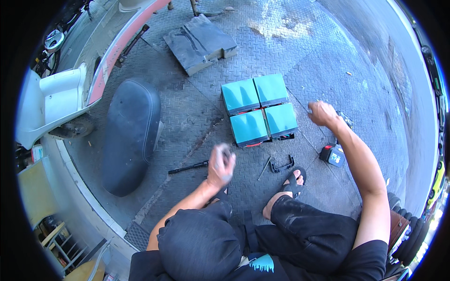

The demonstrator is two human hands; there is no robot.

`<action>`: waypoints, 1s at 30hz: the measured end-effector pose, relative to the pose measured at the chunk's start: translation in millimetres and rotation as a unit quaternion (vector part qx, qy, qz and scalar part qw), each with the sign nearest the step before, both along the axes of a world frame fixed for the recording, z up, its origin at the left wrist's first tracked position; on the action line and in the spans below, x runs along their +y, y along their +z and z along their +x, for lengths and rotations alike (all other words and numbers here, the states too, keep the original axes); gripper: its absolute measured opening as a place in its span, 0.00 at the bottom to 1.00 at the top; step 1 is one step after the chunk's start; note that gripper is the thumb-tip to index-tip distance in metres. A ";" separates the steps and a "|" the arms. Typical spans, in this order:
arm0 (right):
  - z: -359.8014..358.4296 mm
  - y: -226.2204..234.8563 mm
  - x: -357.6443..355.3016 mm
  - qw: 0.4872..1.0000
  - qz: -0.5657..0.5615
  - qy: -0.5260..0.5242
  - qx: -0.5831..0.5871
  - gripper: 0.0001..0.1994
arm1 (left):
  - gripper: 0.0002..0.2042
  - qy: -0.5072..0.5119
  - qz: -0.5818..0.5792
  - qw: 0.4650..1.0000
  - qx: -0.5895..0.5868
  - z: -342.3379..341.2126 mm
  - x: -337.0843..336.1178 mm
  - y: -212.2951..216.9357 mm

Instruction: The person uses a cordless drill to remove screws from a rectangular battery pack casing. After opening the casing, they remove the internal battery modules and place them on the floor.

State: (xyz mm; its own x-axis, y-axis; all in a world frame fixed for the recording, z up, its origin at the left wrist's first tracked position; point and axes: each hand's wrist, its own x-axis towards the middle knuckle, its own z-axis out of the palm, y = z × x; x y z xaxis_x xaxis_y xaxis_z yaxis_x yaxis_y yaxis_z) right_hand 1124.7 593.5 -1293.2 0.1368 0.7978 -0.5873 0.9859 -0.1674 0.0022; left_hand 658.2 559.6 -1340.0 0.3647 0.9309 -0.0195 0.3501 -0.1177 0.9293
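My left hand (221, 167) is raised over the floor in front of the batteries. Its fingers are curled around a small dark thing, too blurred to name. My right hand (322, 114) hovers right of the batteries with its fingers curled down; whether they hold anything is hidden. Between the hands sits a block of several batteries (247, 127) with shiny teal tops and dark sides. A cordless power tool (333, 155) with a black and red battery pack lies partly hidden beneath my right forearm. By my feet are a black bracket (276, 169) and a thin metal rod (264, 168).
A black rod-shaped tool (187, 167) lies left of my left hand. Farther left rests a black scooter seat (130, 136), beside a white and pink scooter body (56, 103). A dark grey box-like cover (199, 43) lies beyond the batteries on the patterned metal floor (300, 61).
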 end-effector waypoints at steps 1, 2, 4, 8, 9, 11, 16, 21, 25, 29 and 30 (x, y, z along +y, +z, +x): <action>-3.7 10.4 7.5 0.997 0.072 -0.030 0.023 0.18 | 0.18 0.016 0.055 0.998 0.009 8.0 25.1 7.7; -10.3 19.9 17.1 0.985 0.162 -0.031 0.060 0.20 | 0.21 0.037 0.100 0.994 0.004 16.3 54.8 14.5; -24.9 40.9 37.2 0.972 0.208 -0.018 0.111 0.30 | 0.26 -0.049 0.247 0.965 0.075 27.1 120.4 27.6; -65.3 60.9 69.0 0.947 0.230 0.173 0.139 0.43 | 0.35 -0.235 0.320 0.896 0.199 57.8 195.5 42.9; -75.2 58.8 75.8 0.954 0.203 0.185 0.123 0.44 | 0.45 -0.279 0.308 0.876 0.245 64.7 203.8 44.5; -87.0 51.8 85.8 0.956 0.164 0.219 0.104 0.48 | 0.52 -0.301 0.295 0.871 0.251 73.3 212.0 46.4; -75.7 36.3 103.6 0.943 0.163 0.275 0.091 0.54 | 0.60 -0.352 0.234 0.856 0.298 78.1 224.8 49.1; -66.6 20.9 106.7 0.901 0.220 0.356 0.113 0.50 | 0.61 -0.376 0.232 0.846 0.297 81.1 235.7 50.6; -61.1 8.9 104.7 0.868 0.268 0.395 0.137 0.47 | 0.62 -0.380 0.225 0.845 0.302 83.1 237.3 50.7; -54.0 1.8 110.0 0.875 0.226 0.398 0.155 0.46 | 0.63 -0.377 0.242 0.843 0.298 84.4 238.9 49.6; -53.2 0.7 110.3 0.877 0.219 0.397 0.158 0.46 | 0.63 -0.377 0.244 0.843 0.297 84.6 239.4 49.3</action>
State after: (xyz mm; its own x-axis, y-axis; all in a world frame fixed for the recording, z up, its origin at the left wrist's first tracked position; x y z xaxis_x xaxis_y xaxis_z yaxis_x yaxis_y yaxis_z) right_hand 1071.6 703.8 -1292.5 -0.6780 0.7270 -0.1085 0.7323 0.6551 -0.1860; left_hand 742.8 799.0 -1290.6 0.9171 0.3889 -0.0884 0.3908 -0.8322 0.3935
